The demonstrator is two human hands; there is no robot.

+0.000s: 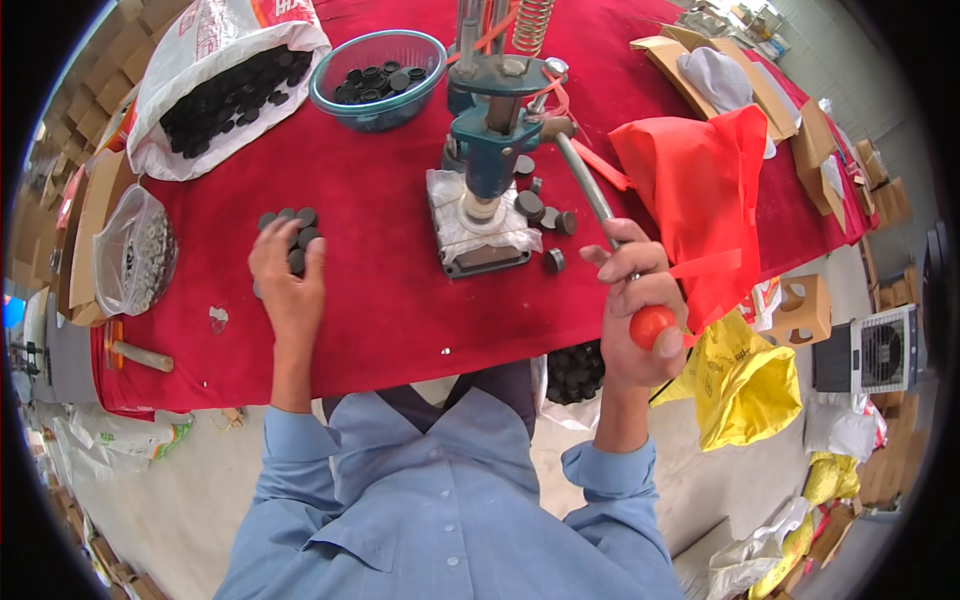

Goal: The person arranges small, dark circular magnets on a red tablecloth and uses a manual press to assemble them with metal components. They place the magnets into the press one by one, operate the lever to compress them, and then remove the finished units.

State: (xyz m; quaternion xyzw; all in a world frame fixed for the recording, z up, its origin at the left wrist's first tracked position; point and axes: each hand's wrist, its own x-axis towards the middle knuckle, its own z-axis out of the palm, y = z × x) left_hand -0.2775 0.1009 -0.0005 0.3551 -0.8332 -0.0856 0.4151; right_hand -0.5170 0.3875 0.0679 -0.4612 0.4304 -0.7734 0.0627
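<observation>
My left hand (285,275) reaches over a small cluster of black round caps (306,216) on the red cloth. Its fingers and thumb are apart, with the fingertips among the caps and partly hidden. My right hand (640,310) is wrapped round the metal lever (585,178) of a green hand press, and the lever's red ball knob (651,325) shows at the palm. The hand press (490,150) stands in the middle, its ram low over a base (487,262) covered in white plastic wrap. Several loose black caps (528,205) lie beside the base.
A teal basin (425,88) of black caps and a white sack (152,145) spilling caps stand at the far left. Left lies a clear bag (108,240) of small parts near a hammer-like tool (143,356). Right of the lever are a red bag (690,180) and open cartons (815,150).
</observation>
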